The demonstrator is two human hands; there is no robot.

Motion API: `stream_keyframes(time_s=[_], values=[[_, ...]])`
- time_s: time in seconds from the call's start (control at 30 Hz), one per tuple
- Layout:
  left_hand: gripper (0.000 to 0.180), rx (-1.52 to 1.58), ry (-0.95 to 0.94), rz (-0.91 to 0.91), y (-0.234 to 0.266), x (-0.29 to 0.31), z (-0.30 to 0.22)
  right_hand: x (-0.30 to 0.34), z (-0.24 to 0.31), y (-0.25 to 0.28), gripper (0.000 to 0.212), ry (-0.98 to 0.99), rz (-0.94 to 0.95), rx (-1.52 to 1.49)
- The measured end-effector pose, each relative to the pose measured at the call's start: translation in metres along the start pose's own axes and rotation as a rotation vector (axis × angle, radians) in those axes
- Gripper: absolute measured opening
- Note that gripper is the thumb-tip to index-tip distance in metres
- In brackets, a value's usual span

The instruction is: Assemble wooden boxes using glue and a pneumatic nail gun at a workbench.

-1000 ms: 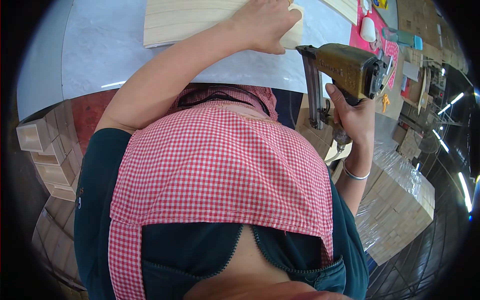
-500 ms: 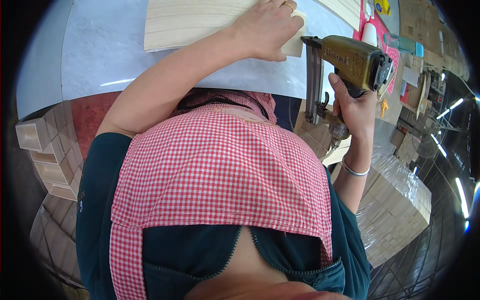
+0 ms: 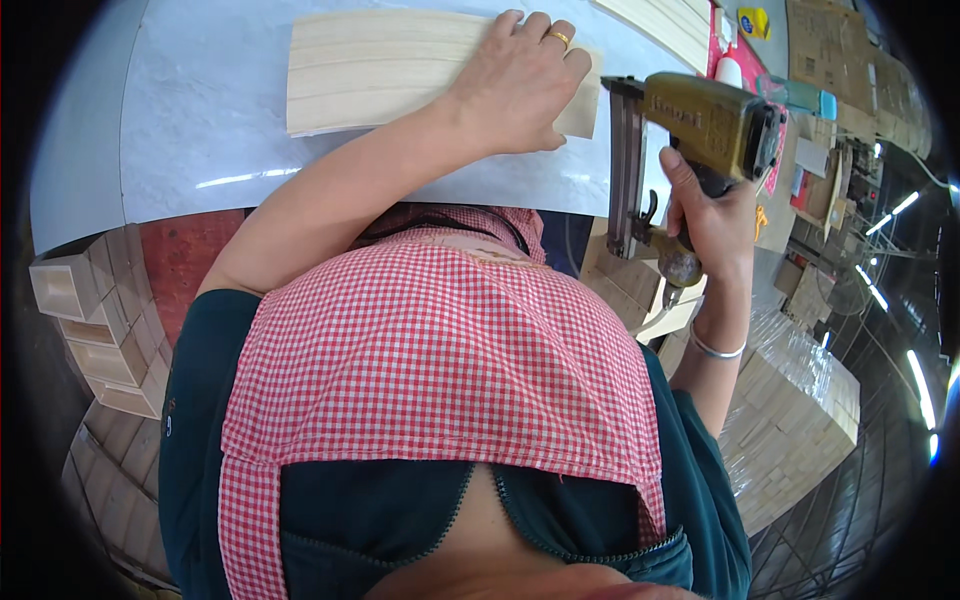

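Observation:
A pale wooden board [image 3: 380, 75] lies lengthwise on the table in front of me. My left hand [image 3: 525, 85] spans its right part, fingers curled over the far edge and thumb at the near edge. My right hand [image 3: 715, 215] is wrapped round the handle of a pneumatic nail gun [image 3: 700, 115] with a worn, brownish-yellow body. The gun's nose points left, close to the board's right end; whether they touch I cannot tell. Its long magazine hangs down toward me, beyond the table's near edge.
More pale boards [image 3: 665, 30] lie at the far right of the table [image 3: 210, 110]. Beyond them stand a white bottle [image 3: 729, 70] and a clear container [image 3: 800, 96]. Open wooden boxes [image 3: 105, 340] are stacked at left. A film-wrapped stack [image 3: 790, 410] of wooden pieces stands at right.
The board and my left hand now sit slightly nearer to me, and the board's far edge has come into view. The nail gun has hardly moved.

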State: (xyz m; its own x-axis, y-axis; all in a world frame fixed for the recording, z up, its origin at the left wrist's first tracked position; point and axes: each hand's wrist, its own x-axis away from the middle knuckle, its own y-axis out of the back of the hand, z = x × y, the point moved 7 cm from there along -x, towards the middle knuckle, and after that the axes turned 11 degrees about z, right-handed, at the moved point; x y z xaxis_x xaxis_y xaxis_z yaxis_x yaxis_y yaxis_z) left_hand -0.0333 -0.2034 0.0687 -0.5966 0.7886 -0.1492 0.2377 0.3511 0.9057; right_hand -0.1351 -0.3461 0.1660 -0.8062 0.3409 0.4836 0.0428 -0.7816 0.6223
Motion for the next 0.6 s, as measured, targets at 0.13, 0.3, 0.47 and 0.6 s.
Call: stream_keyframes(time_s=[0.13,0.3,0.47,0.6], values=[[0.053,-0.004,0.067,0.012,-0.007,0.002,0.006,-0.021,0.010,0.005,0.027,0.031,-0.001,0.082],[0.058,-0.102,0.020,-0.119,-0.003,0.002,0.005,-0.035,0.017,0.006,0.029,0.081,0.020,0.096],[0.058,-0.086,0.022,-0.097,-0.004,0.002,0.004,-0.038,0.012,0.005,0.028,0.047,0.039,0.101],[0.058,-0.030,0.040,0.001,-0.004,0.002,0.004,-0.032,0.008,0.002,0.028,0.056,0.000,0.037]])
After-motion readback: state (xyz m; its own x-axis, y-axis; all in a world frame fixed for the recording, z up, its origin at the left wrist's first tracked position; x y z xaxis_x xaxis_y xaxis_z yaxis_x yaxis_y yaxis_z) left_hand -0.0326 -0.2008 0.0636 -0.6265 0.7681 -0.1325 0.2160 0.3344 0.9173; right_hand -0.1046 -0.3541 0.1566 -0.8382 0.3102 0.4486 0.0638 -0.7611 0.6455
